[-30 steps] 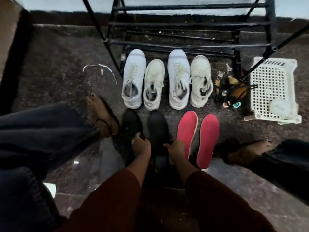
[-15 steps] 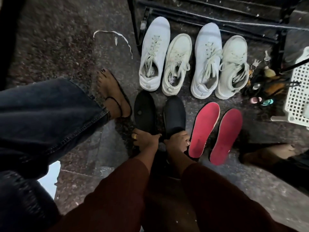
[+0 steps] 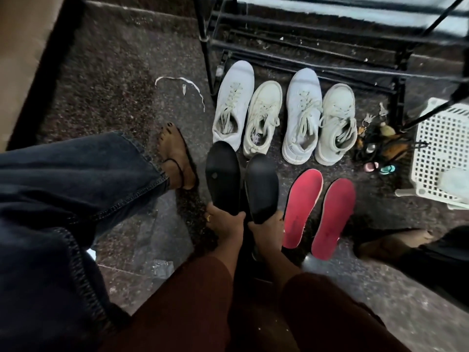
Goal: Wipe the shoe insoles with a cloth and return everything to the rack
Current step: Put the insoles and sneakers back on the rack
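From the head camera, the left hand [image 3: 225, 223] grips the heel end of the left black insole [image 3: 222, 174], fingers [image 3: 238, 216] curled round its edge. The right hand [image 3: 269, 226] clamps the heel end of the right black insole [image 3: 261, 184] the same way. Both insoles sit low over the floor [image 3: 114, 85], just in front of the four white shoes [image 3: 284, 115], with the red insoles [image 3: 303, 207] lying flat just to the right.

The likely trouble is the hold: each insole is pinched at one end only, so the long free part may sag or twist and slide out of the fingers. The tip of the left black insole is right at the heel of the nearest shoe and could nudge it. No cloth shows in either hand. A pale lump lies in the white basket [image 3: 446, 138] at the right, but I cannot tell what it is. Wiping would need one hand freed first. Insoles could also end up in the wrong shoes.

Both black insoles point toe-first away from the person, toward the shoes and the rack [image 3: 304, 29]. Their long axes run near to far, side by side, leaning slightly left.
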`<state>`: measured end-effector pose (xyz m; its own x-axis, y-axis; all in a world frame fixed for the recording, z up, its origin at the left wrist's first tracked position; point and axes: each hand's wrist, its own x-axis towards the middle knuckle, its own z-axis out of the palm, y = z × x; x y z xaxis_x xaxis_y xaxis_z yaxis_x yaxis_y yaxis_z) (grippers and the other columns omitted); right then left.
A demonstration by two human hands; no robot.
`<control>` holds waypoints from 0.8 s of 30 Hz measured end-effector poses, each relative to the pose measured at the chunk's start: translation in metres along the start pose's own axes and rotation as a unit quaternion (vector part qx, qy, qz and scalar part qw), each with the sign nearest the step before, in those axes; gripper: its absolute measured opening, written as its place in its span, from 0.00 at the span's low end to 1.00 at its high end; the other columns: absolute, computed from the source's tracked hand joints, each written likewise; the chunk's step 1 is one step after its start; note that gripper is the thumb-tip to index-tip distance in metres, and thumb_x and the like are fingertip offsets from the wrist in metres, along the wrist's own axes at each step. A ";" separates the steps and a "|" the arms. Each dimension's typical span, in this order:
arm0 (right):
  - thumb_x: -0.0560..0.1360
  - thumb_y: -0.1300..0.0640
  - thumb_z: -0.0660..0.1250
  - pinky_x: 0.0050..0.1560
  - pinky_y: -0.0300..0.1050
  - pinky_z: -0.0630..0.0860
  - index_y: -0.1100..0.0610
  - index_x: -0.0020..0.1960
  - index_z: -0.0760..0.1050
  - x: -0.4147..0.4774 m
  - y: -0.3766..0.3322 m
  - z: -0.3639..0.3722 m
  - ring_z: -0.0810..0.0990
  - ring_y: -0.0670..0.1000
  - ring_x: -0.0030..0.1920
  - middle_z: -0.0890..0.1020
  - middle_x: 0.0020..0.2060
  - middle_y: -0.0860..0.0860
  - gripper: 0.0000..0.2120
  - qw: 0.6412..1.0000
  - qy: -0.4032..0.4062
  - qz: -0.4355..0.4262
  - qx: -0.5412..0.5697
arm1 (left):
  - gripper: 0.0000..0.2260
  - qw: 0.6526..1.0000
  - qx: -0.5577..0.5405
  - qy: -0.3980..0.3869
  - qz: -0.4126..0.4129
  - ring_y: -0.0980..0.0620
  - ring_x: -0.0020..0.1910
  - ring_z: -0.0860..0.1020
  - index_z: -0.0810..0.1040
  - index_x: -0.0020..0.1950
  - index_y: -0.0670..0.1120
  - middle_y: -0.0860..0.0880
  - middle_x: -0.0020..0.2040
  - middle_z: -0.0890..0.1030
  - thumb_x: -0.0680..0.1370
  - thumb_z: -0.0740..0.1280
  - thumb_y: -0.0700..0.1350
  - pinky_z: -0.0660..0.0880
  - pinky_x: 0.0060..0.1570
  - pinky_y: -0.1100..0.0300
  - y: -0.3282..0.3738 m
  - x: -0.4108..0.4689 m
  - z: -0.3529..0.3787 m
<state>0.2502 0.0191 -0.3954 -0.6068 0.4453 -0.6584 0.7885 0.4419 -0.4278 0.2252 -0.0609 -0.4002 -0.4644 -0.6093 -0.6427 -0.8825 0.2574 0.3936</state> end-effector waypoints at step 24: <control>0.66 0.47 0.75 0.59 0.50 0.70 0.65 0.67 0.62 0.131 -0.283 -0.182 0.71 0.59 0.62 0.67 0.63 0.59 0.39 0.972 0.178 -0.142 0.050 | 0.39 0.951 0.008 0.007 0.310 0.41 0.70 0.65 0.56 0.75 0.40 0.39 0.70 0.68 0.71 0.72 0.50 0.66 0.64 0.53 0.340 0.016 -0.036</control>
<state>-0.0706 0.0943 -0.2485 -0.7838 0.5659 -0.2556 0.5786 0.5161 -0.6316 -0.0793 -0.0102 -0.2526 -0.8945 -0.3470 -0.2818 -0.4409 0.5811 0.6840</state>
